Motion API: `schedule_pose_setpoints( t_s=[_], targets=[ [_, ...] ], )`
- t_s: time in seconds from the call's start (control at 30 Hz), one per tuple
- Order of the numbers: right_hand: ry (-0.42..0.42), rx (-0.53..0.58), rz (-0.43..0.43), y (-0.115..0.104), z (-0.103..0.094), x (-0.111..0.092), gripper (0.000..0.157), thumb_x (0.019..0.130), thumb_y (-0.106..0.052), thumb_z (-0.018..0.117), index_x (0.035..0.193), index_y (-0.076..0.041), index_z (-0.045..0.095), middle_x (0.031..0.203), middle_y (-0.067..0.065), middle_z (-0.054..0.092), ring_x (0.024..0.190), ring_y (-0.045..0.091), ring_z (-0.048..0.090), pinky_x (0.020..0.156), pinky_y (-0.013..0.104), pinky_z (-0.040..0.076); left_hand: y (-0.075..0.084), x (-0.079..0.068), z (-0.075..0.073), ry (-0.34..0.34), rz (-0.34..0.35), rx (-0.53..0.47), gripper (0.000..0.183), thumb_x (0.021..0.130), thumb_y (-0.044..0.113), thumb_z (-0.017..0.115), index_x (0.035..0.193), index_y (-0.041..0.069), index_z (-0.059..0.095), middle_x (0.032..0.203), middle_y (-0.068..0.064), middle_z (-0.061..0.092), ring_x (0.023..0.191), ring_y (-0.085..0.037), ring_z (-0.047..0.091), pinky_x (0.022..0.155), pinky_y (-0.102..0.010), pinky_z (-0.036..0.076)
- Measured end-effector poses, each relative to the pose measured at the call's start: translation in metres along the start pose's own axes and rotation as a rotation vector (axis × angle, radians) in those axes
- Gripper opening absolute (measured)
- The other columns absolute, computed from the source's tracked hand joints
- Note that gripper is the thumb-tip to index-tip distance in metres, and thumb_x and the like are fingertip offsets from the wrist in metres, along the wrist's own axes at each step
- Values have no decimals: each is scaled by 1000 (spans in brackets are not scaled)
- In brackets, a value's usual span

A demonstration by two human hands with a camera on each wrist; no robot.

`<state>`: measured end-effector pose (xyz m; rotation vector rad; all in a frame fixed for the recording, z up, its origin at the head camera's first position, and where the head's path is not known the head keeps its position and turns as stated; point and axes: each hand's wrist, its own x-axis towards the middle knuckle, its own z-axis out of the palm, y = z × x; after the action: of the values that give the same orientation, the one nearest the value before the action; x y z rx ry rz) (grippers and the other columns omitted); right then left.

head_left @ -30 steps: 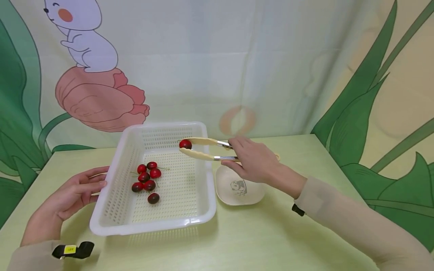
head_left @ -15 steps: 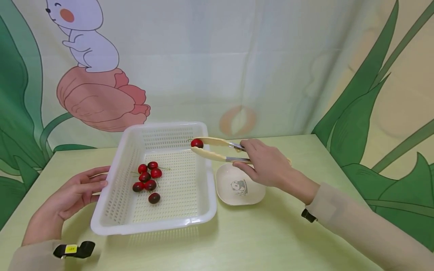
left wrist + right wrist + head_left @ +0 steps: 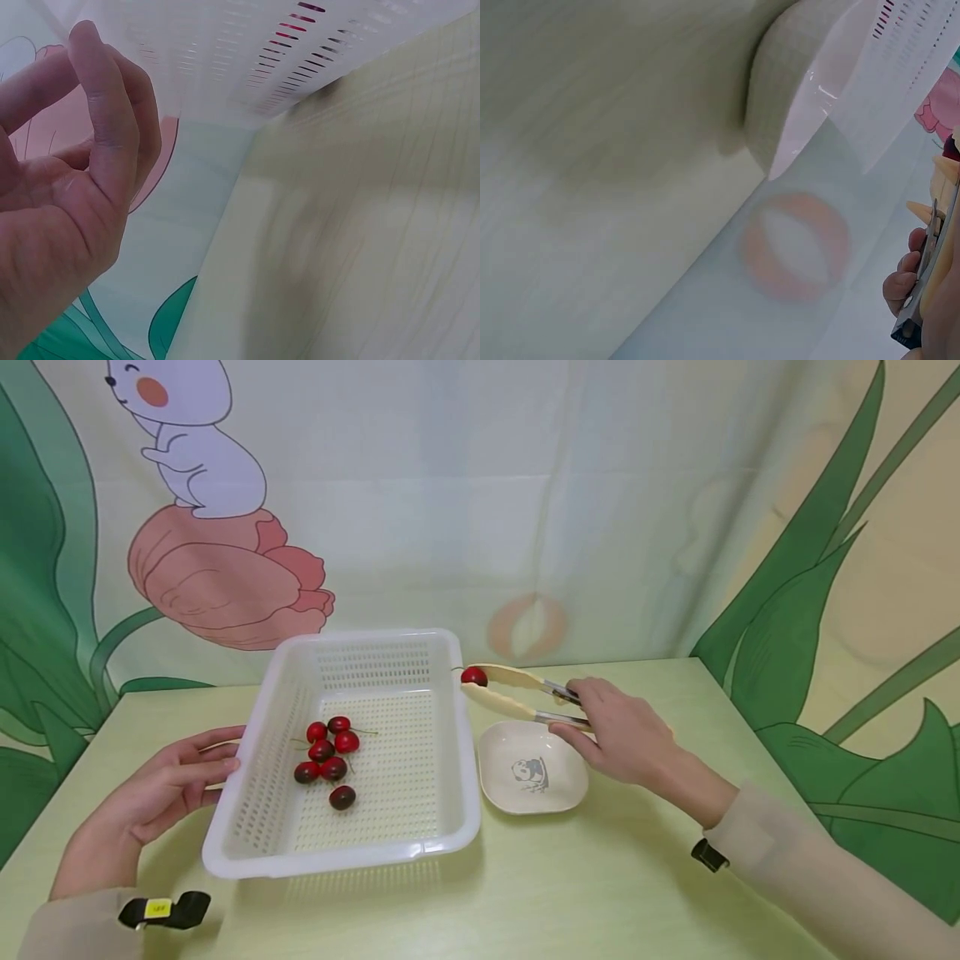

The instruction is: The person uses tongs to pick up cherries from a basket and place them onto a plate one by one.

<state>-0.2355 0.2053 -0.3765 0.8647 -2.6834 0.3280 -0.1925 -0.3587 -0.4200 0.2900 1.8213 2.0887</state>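
My right hand (image 3: 626, 731) grips a pair of tongs (image 3: 498, 700) with cream scalloped tips and metal arms. Between the tips is a dark red cherry (image 3: 474, 677) with a thin stem, held up just beyond the right rim of a white perforated basket (image 3: 453, 839). Below and to the right of the cherry, a small square dish (image 3: 495, 797) with a panda print stands on the table. My left hand (image 3: 176, 785) touches the basket's left rim from outside with thumb and fingertips, also seen in the left wrist view. Several cherries (image 3: 321, 752) lie clustered in the basket's left half.
The pale green table (image 3: 585, 893) carries the basket and dish side by side. Behind it hangs a printed curtain (image 3: 622, 527) with a white animal and large leaves. Black wrist straps (image 3: 165, 910) sit on both sleeves.
My right hand has moved right with the tongs and cherry, carrying the cherry from over the basket to past its right rim. My left hand and the basket stay in place.
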Motion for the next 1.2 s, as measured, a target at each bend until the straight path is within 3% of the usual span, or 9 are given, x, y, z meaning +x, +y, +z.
schedule_pose_setpoints(
  t_s=[0.17,0.47,0.87,1.2],
  targets=[
    [-2,0,28,8,4,-9,58,101,-55,59,127,-3,56,119,11,62,94,23,59,68,42,55,0,0,0,3,-2,0,40,106,-2,47,133,24,58,124,0,70,106,-21,71,87,-39,59],
    [-8,-1,35,21,11,-21,56,101,-54,59,126,-4,56,109,7,63,84,19,55,61,36,51,-2,0,-2,-7,6,-11,41,106,-4,45,134,24,59,124,-1,70,106,-22,71,87,-39,60],
    [-136,-6,80,32,21,-31,62,100,-57,58,130,-2,57,114,9,64,89,20,59,70,41,55,0,0,0,-3,-6,-4,40,106,-2,46,134,25,57,124,-1,70,106,-21,71,88,-39,59],
    [-174,-17,28,36,30,-37,57,99,-55,61,124,-3,58,108,9,65,85,17,57,68,37,54,1,-1,1,0,-10,-3,39,106,-2,47,134,24,57,124,0,70,106,-21,71,88,-39,59]
  ],
)
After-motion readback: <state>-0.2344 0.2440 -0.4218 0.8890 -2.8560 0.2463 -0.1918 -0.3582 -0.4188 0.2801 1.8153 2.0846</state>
